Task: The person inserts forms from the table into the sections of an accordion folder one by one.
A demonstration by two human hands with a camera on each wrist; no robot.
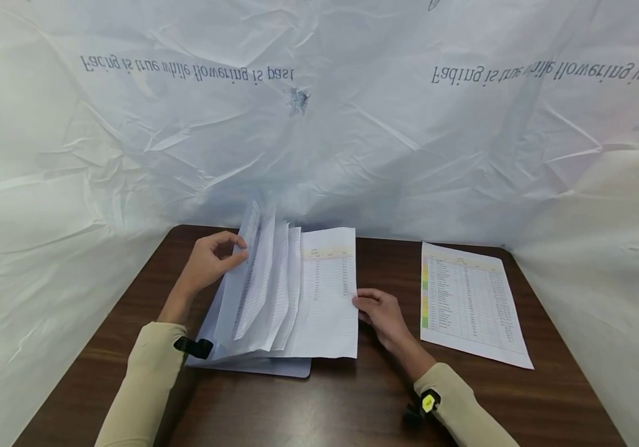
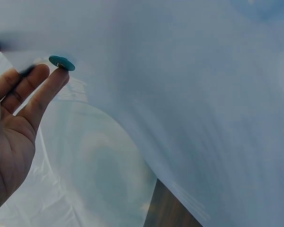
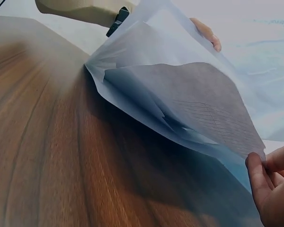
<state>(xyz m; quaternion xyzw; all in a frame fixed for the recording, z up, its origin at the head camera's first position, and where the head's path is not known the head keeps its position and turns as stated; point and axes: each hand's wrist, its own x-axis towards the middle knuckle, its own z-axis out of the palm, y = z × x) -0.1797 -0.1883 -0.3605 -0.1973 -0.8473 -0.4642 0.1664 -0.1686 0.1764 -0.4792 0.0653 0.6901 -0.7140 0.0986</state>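
A pale translucent document folder (image 1: 280, 368) lies opened on the table, its front cover (image 1: 232, 298) raised at the left. My left hand (image 1: 207, 259) holds the cover's upper edge between thumb and fingers. Beside one fingertip in the left wrist view is a teal button (image 2: 61, 63) on the cover. Several printed sheets (image 1: 274, 285) stand fanned inside the folder. My right hand (image 1: 383, 315) pinches the right edge of a printed sheet (image 1: 321, 323) that extends from the folder. In the right wrist view, this sheet (image 3: 194, 94) bows upward over the folder's pocket.
A separate printed sheet (image 1: 467, 304) with coloured cells down its left side lies at the right of the dark wooden table (image 1: 241, 410). White plastic sheeting (image 1: 353, 155) with printed words hangs behind the table and along both sides.
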